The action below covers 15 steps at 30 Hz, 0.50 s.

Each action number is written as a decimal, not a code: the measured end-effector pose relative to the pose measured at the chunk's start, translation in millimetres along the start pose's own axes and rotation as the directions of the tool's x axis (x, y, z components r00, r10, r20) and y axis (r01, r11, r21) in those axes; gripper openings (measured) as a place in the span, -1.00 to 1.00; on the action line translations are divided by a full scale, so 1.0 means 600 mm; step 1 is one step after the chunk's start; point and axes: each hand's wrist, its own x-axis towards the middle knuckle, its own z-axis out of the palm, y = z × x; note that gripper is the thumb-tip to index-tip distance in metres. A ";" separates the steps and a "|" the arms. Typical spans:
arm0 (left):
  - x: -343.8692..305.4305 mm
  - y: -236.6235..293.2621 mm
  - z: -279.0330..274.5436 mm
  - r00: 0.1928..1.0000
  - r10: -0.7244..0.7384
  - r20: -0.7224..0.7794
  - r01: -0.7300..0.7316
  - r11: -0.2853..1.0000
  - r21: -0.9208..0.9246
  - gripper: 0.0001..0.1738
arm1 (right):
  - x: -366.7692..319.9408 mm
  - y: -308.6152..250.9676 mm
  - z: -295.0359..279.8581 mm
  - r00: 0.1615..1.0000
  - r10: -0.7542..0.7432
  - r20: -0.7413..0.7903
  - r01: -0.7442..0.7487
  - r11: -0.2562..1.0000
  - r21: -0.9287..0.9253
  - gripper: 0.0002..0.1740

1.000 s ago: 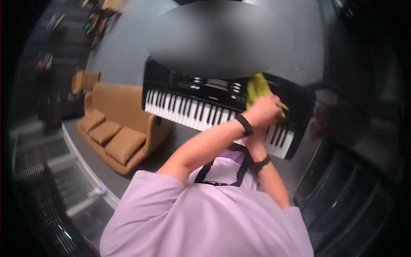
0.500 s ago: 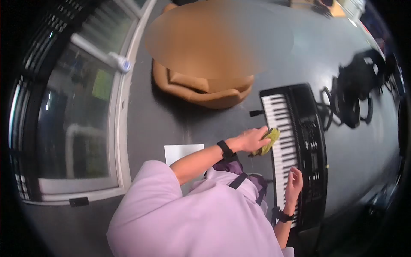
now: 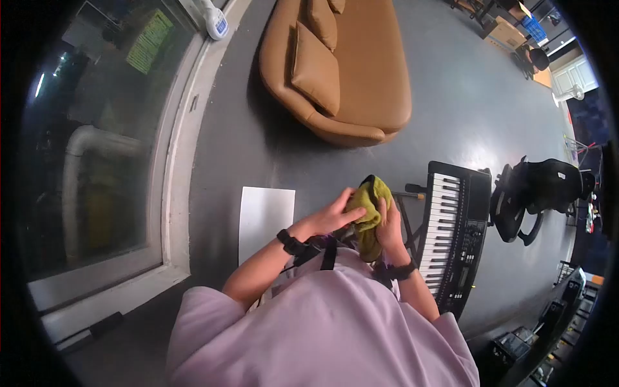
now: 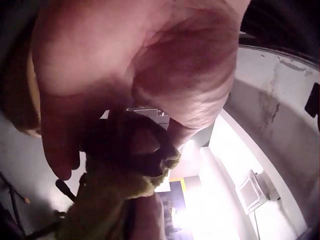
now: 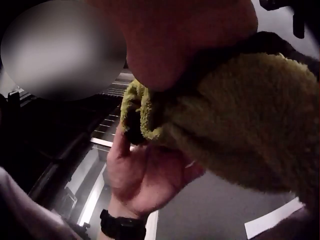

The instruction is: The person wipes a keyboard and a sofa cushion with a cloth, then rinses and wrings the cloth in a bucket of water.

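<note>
In front of the person's waist, a yellow-green cloth (image 3: 371, 203) with a dark edge is bunched up between both hands. The left hand (image 3: 330, 218) grips its left side, the thumb lying over the fabric. On the opposite side the right hand (image 3: 389, 227) holds it, thumb in front and the other fingers hidden behind the folds. One end of the cloth hangs below the hands. From the right wrist, the cloth (image 5: 240, 120) fills much of the view, and the left hand (image 5: 145, 175) shows palm side at a fold of it.
An electronic keyboard (image 3: 442, 235) on a stand is to the right, a black chair (image 3: 541, 200) beyond it. Ahead sits a tan sofa (image 3: 367, 64) with cushions. A white sheet (image 3: 265, 216) lies left of the hands, near a glass door (image 3: 109, 155). Boxes (image 3: 505, 33) stand far right.
The person has turned left, away from the keyboard, which now lies to the right. The right hand has left the keyboard and joined the left hand on the cloth.
</note>
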 end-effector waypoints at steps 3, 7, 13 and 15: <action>-0.017 0.009 -0.023 0.990 -0.140 -0.032 0.137 0.988 -0.069 -0.20 | 0.039 0.000 0.015 0.998 -0.030 0.049 0.029 0.999 0.013 -0.58; 0.012 -0.022 -0.013 0.986 0.038 -0.164 -0.065 0.984 -0.165 -0.18 | 0.068 0.028 0.004 0.992 -0.036 0.118 0.029 0.998 0.055 -0.55; 0.107 0.011 -0.075 0.942 0.015 -0.335 0.007 0.998 0.065 -0.52 | 0.168 0.040 -0.070 0.983 0.092 0.160 -0.081 0.994 -0.073 -0.53; 0.150 0.019 -0.103 0.876 0.175 -0.448 -0.027 0.948 0.318 -0.54 | 0.211 0.062 -0.104 0.975 0.170 0.146 -0.160 0.984 -0.078 -0.52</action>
